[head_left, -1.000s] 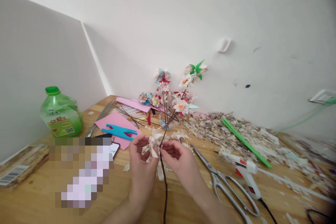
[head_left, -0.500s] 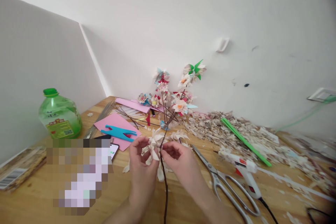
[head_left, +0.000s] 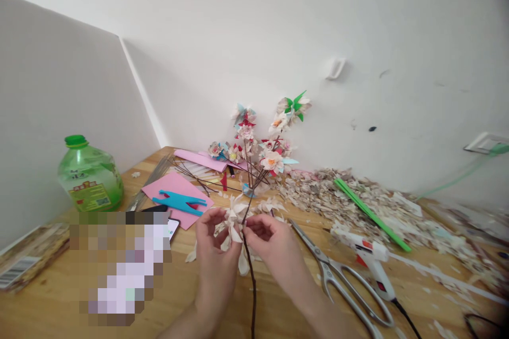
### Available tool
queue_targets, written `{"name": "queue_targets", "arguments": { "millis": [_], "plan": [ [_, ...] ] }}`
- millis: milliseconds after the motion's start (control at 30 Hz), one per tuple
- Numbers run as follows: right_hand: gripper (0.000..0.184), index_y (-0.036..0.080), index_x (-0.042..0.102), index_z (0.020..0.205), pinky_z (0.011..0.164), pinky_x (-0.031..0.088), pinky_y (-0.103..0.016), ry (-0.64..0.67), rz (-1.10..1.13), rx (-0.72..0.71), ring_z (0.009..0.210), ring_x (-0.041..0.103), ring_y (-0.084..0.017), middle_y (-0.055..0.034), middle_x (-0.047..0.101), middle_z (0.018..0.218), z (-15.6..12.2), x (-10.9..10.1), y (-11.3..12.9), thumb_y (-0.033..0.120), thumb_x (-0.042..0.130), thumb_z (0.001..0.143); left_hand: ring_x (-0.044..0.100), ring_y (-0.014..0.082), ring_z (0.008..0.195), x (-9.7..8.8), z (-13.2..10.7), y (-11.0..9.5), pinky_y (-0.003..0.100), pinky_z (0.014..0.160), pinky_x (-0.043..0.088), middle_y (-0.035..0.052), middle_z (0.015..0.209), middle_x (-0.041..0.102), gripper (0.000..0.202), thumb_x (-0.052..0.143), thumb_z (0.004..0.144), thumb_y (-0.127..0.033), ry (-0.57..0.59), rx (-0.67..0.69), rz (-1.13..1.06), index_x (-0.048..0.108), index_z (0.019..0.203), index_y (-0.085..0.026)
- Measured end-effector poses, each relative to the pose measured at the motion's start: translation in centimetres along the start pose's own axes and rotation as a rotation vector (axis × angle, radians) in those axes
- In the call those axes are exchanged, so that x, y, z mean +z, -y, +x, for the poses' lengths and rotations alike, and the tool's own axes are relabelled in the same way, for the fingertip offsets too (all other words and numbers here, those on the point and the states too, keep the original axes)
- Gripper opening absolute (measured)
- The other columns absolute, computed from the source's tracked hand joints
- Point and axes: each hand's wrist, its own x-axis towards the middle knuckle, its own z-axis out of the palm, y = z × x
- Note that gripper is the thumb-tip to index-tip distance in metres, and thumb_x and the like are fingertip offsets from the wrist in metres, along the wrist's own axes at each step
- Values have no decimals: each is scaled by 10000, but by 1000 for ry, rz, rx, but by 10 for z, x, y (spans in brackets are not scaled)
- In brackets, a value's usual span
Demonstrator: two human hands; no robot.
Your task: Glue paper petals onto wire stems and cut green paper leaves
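My left hand (head_left: 214, 254) and my right hand (head_left: 270, 246) meet over the wooden table (head_left: 55, 302), both pinching a cream paper flower (head_left: 234, 217) fixed on a thin dark twig (head_left: 251, 286) that runs down between my wrists. The fingers of both hands are curled on the petals. More cream petals (head_left: 242, 265) lie under my hands. Behind them stands a bunch of finished paper flowers (head_left: 270, 137) on twigs, against the wall.
Scissors (head_left: 338, 280) and a white glue gun (head_left: 369, 259) lie to the right, before a heap of paper scraps (head_left: 358, 196) with green sticks (head_left: 369, 214). At the left are pink sheets (head_left: 175, 188) with a blue cut-out, a green plastic bottle (head_left: 89, 177) and a blurred patch.
The view has shifted slightly. My hands stay on the flower, with only small finger movements.
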Motion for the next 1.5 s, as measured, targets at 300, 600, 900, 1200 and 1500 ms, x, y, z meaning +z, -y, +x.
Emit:
{"name": "queue_targets", "arguments": {
  "millis": [300, 600, 900, 1200, 1500],
  "plan": [
    [148, 141, 638, 718, 610, 496, -287, 22, 49, 9, 629, 618, -182, -57, 675, 689, 1, -2, -2, 265, 592, 653, 571, 158, 843, 0, 0, -1, 263, 671, 493, 49, 926, 538, 343, 650, 630, -203, -4, -1, -3, 474, 925, -210],
    [257, 86, 669, 804, 663, 492, -322, 69, 113, 73, 700, 632, -217, -107, 691, 757, 2, -5, 0, 287, 591, 664, 565, 153, 861, 0, -1, 2, 254, 675, 494, 49, 945, 521, 334, 622, 658, -178, 10, 11, 9, 459, 947, -215],
    [290, 83, 677, 826, 679, 494, -344, 66, 167, 85, 718, 639, -233, -120, 698, 784, 2, -6, -3, 310, 605, 661, 559, 150, 856, 1, 0, 1, 253, 674, 497, 50, 946, 512, 335, 621, 663, -175, 16, 17, -9, 450, 948, -214],
    [275, 126, 700, 822, 686, 483, -335, 100, 223, 93, 728, 636, -229, -84, 699, 748, 4, -6, -6, 327, 628, 648, 545, 142, 879, 0, -2, 2, 241, 689, 487, 48, 967, 497, 335, 615, 675, -177, 24, 13, -14, 443, 959, -215],
    [285, 143, 714, 813, 661, 480, -312, 102, 288, 96, 692, 633, -211, -66, 702, 717, 4, -6, -9, 356, 659, 632, 534, 135, 885, 0, -1, 0, 226, 689, 476, 42, 966, 492, 360, 619, 667, -164, 11, 35, -29, 433, 970, -217]
  ]
}}
